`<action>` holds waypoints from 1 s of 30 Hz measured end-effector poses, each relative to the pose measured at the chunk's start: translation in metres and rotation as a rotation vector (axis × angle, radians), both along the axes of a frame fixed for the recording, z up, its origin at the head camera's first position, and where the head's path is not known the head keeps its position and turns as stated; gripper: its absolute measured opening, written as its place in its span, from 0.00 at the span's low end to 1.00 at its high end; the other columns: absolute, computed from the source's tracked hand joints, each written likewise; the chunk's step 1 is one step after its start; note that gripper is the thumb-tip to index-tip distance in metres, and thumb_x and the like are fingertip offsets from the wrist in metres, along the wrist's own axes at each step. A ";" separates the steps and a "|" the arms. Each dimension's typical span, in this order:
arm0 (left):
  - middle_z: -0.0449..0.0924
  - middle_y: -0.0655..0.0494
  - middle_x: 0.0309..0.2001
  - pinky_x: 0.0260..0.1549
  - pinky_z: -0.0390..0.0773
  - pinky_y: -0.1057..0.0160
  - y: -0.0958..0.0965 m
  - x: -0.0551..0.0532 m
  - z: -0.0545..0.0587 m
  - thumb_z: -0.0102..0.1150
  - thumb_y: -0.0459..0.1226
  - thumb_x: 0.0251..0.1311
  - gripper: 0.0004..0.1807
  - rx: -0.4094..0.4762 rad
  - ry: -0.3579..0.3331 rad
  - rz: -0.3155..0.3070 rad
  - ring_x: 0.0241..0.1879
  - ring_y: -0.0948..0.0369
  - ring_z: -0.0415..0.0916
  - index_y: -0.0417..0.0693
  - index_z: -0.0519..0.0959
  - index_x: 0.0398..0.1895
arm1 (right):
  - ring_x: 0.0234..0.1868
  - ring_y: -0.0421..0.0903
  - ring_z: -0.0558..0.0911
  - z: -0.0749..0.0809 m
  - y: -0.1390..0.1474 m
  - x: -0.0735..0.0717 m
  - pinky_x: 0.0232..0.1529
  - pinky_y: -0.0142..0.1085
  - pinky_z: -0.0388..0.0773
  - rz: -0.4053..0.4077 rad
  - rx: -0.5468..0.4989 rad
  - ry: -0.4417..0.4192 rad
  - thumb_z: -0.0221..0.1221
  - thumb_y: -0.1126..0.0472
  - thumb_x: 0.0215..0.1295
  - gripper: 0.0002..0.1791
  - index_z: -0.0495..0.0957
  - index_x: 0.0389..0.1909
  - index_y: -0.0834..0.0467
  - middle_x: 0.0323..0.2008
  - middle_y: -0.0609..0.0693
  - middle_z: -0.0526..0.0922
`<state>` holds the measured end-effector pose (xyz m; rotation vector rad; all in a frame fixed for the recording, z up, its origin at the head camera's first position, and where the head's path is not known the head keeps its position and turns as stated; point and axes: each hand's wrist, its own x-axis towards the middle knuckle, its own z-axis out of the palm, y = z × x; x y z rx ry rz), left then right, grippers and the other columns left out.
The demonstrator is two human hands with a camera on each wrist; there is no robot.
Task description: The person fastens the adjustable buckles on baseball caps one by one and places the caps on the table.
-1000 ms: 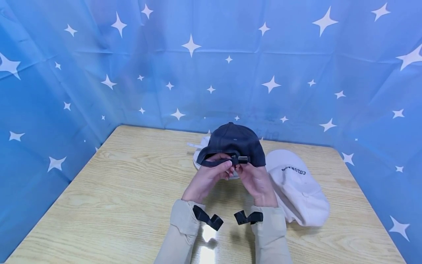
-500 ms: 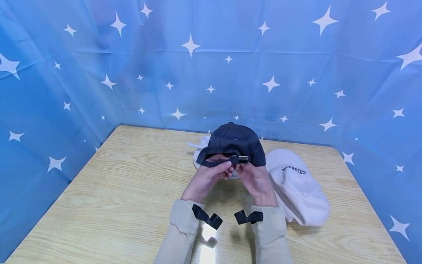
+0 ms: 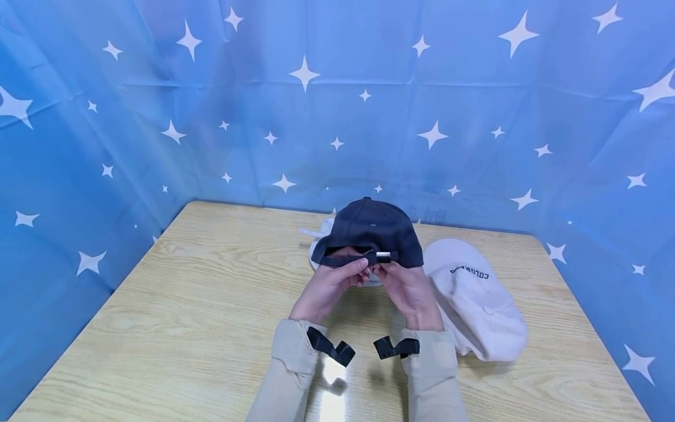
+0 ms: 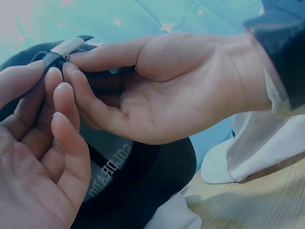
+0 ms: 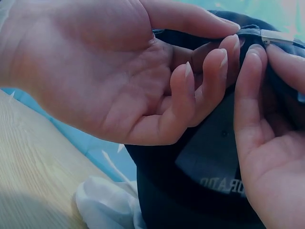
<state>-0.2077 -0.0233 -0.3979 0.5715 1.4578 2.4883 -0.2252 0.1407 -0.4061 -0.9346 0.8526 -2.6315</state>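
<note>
A dark navy baseball cap (image 3: 377, 225) is held up over the table, its back opening facing me. Across that opening runs the dark strap (image 3: 345, 259) with a silver metal buckle (image 4: 69, 46). My left hand (image 3: 329, 284) pinches the strap just left of the buckle between thumb and index finger, its other fingers loosely bent. Right at the buckle, my right hand (image 3: 411, 293) pinches the strap with thumb and index fingertip. Mirrored lettering (image 5: 221, 185) shows on the cap's inside in the right wrist view.
A white cap (image 3: 480, 302) marked COLORADO lies on the table (image 3: 184, 316) beside my right forearm. Behind the navy cap, partly hidden, is another white cap (image 3: 318, 231). A blue star-patterned curtain (image 3: 337, 105) hangs around the table's back and sides.
The navy cap and its buckle have shifted very slightly to the left and down. Both hands keep their pinch on the strap; the white caps stay where they were.
</note>
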 end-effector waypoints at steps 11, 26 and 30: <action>0.77 0.52 0.27 0.29 0.71 0.66 -0.002 0.005 -0.017 0.53 0.31 0.58 0.03 0.043 0.064 -0.033 0.28 0.60 0.73 0.42 0.77 0.30 | 0.38 0.46 0.76 -0.011 -0.002 0.007 0.42 0.34 0.72 -0.025 0.096 0.005 0.43 0.79 0.61 0.17 0.75 0.42 0.61 0.37 0.52 0.77; 0.79 0.54 0.29 0.29 0.72 0.68 0.006 0.029 -0.044 0.52 0.27 0.56 0.07 0.124 0.038 -0.067 0.28 0.62 0.74 0.44 0.79 0.31 | 0.35 0.45 0.75 -0.035 0.010 0.019 0.42 0.34 0.72 0.025 0.210 0.059 0.50 0.73 0.60 0.11 0.74 0.43 0.62 0.36 0.52 0.77; 0.79 0.53 0.30 0.29 0.72 0.68 0.010 0.036 -0.048 0.50 0.26 0.56 0.08 0.174 0.035 -0.084 0.29 0.61 0.74 0.44 0.78 0.32 | 0.34 0.45 0.75 -0.039 0.013 0.022 0.42 0.34 0.71 0.018 0.206 0.028 0.50 0.73 0.60 0.11 0.75 0.42 0.62 0.35 0.51 0.77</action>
